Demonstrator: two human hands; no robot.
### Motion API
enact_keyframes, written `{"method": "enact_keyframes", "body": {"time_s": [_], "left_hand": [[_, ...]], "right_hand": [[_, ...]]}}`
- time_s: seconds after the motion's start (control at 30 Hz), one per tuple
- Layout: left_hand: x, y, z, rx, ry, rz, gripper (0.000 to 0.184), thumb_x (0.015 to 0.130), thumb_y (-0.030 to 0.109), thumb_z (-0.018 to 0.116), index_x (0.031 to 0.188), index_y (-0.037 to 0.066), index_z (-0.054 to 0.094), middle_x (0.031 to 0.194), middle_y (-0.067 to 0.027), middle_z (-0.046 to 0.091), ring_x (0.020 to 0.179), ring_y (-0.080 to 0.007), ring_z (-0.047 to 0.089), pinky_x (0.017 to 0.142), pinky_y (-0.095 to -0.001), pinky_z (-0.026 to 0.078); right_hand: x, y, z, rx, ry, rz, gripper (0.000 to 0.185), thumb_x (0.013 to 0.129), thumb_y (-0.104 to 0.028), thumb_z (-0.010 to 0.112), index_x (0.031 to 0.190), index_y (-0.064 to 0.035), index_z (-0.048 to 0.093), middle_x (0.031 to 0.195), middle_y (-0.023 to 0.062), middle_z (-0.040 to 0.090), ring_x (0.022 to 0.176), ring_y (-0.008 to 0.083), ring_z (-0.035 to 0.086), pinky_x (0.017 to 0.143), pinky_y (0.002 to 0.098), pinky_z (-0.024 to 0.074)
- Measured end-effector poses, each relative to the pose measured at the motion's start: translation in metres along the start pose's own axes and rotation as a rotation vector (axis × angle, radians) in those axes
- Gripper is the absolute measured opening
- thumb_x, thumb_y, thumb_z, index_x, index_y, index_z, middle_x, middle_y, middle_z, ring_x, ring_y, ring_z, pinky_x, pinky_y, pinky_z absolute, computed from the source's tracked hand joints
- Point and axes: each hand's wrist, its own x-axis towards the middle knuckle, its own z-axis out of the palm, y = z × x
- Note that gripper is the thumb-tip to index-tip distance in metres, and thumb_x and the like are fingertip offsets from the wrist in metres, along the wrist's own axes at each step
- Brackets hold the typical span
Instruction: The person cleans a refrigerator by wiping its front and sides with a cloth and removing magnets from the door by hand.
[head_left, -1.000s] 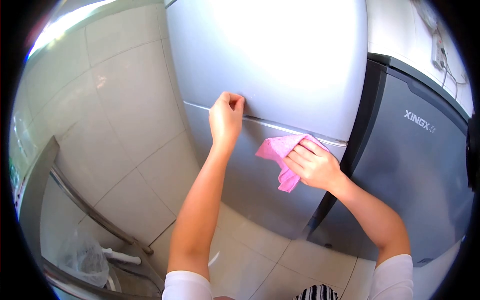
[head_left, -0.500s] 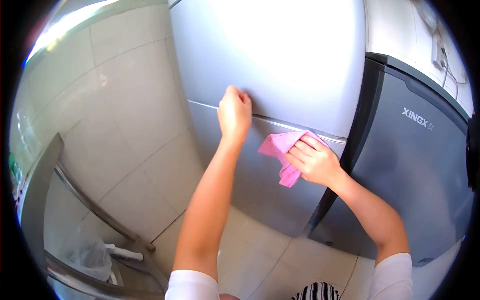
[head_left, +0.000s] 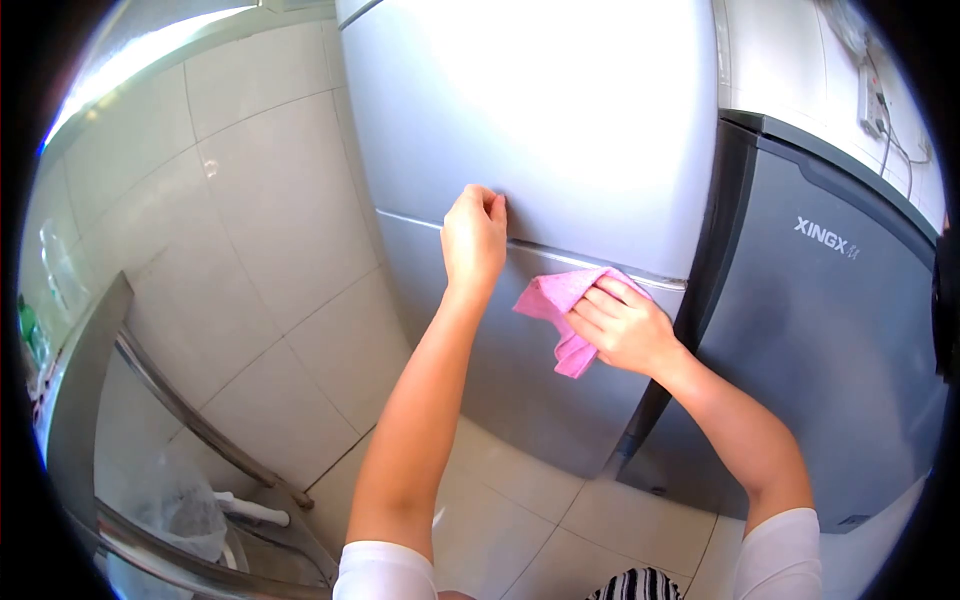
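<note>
A tall silver refrigerator (head_left: pixel 540 120) stands ahead, with a seam between its upper and lower doors. My left hand (head_left: pixel 475 238) is closed against the upper door, just above that seam; its fingertips are pinched together, and whatever may be between them is too small to make out. Lower and to the right, my right hand (head_left: pixel 622 322) presses a pink cloth (head_left: pixel 562 298) to the lower door, just under the seam. The cloth's loose corner hangs down left of the fingers.
A dark grey appliance (head_left: pixel 830 330) marked XINGX stands at the right. Power strip and cables (head_left: pixel 872 100) hang on the wall above it. At the left are a metal-framed table (head_left: pixel 85 390), a plastic bag (head_left: pixel 180 505) and a white pipe (head_left: pixel 252 510). Tiles cover wall and floor.
Compared with one second ago, my left hand has moved slightly right along the upper door. My right hand keeps the pink cloth at nearly the same place. The view has shifted a little.
</note>
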Motion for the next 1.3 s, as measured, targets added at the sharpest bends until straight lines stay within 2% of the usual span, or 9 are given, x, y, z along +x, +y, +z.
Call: {"method": "enact_keyframes", "body": {"time_s": [0.17,0.33,0.67,0.73,0.77,1.0,1.07,1.2,1.3], "left_hand": [[-0.004,-0.010,-0.002,-0.015,-0.025,-0.129,0.014,0.093,0.013,0.053,0.097,-0.001,0.057,0.075,-0.0111,0.066,0.069,-0.0196,0.064,0.066,-0.0322,0.050],[-0.066,-0.028,-0.016,-0.558,-0.097,-0.181,0.020,0.094,0.007,0.048,0.113,0.002,0.053,0.082,-0.0072,0.067,0.076,-0.0139,0.065,0.068,-0.0279,0.051],[-0.177,-0.072,-0.044,-0.235,0.058,-0.186,0.018,0.091,0.002,0.055,0.106,0.008,0.065,0.091,-0.0074,0.070,0.082,-0.0167,0.066,0.075,-0.0265,0.050],[-0.173,-0.067,-0.051,-0.170,0.116,-0.108,0.018,0.091,0.002,0.056,0.104,0.009,0.066,0.091,-0.0075,0.070,0.083,-0.0177,0.066,0.076,-0.0267,0.050],[-0.170,-0.064,-0.056,-0.311,0.096,-0.145,0.018,0.091,0.001,0.057,0.104,0.008,0.066,0.092,-0.0073,0.070,0.084,-0.0164,0.066,0.076,-0.0263,0.050],[-0.162,-0.053,-0.102,-0.669,-0.042,-0.304,0.016,0.090,0.002,0.058,0.103,0.004,0.066,0.090,-0.0054,0.070,0.085,-0.0109,0.064,0.073,-0.0263,0.049],[-0.162,-0.059,-0.105,-0.584,-0.022,-0.238,0.020,0.090,0.000,0.056,0.107,0.005,0.065,0.093,-0.0056,0.069,0.087,-0.0121,0.064,0.074,-0.0261,0.049],[-0.153,-0.053,-0.119,-0.247,0.131,0.024,0.038,0.089,-0.011,0.044,0.121,0.005,0.057,0.112,-0.0087,0.063,0.104,-0.0152,0.061,0.086,-0.0250,0.045],[-0.154,-0.046,-0.137,-0.587,0.109,-0.149,0.042,0.089,-0.014,0.038,0.124,0.004,0.054,0.119,-0.0108,0.059,0.109,-0.0177,0.059,0.094,-0.0279,0.043]], "right_hand": [[-0.001,0.001,0.000,0.003,0.009,-0.002,0.028,0.070,-0.017,0.060,0.097,-0.0072,0.066,0.097,0.0021,0.064,0.103,0.0169,0.060,0.099,0.0338,0.0429],[-0.001,0.000,0.001,0.003,0.006,0.008,0.028,0.071,-0.016,0.060,0.097,-0.0070,0.066,0.098,0.0022,0.065,0.103,0.0172,0.060,0.099,0.0341,0.0430],[0.031,0.021,-0.005,-0.092,-0.190,-0.297,0.030,0.073,-0.012,0.060,0.102,-0.0079,0.063,0.111,0.0064,0.062,0.111,0.0214,0.058,0.100,0.0355,0.0442],[0.056,0.046,-0.012,-0.067,-0.043,-0.175,0.030,0.074,-0.006,0.059,0.105,-0.0068,0.061,0.110,0.0069,0.062,0.110,0.0259,0.058,0.096,0.0361,0.0484],[0.082,0.062,-0.032,-0.097,-0.278,0.027,0.036,0.076,-0.006,0.058,0.112,-0.0076,0.061,0.118,0.0067,0.062,0.113,0.0261,0.058,0.097,0.0364,0.0474],[0.180,0.129,-0.034,-0.565,0.305,0.370,0.056,0.072,-0.009,0.060,0.127,-0.0195,0.056,0.137,0.0069,0.051,0.128,0.0235,0.046,0.110,0.0422,0.0322],[0.174,0.096,-0.001,-0.268,0.035,0.411,0.048,0.075,-0.012,0.060,0.122,-0.0188,0.060,0.137,0.0061,0.051,0.129,0.0235,0.045,0.110,0.0404,0.0318],[0.115,0.026,0.058,-0.058,-0.122,-0.130,0.042,0.071,-0.013,0.063,0.113,-0.0132,0.063,0.128,0.0081,0.058,0.122,0.0233,0.052,0.107,0.0375,0.0379],[0.101,0.007,0.054,0.002,-0.163,-0.154,0.037,0.073,-0.012,0.061,0.109,-0.0106,0.064,0.125,0.0075,0.059,0.120,0.0219,0.053,0.106,0.0360,0.0390]]}}
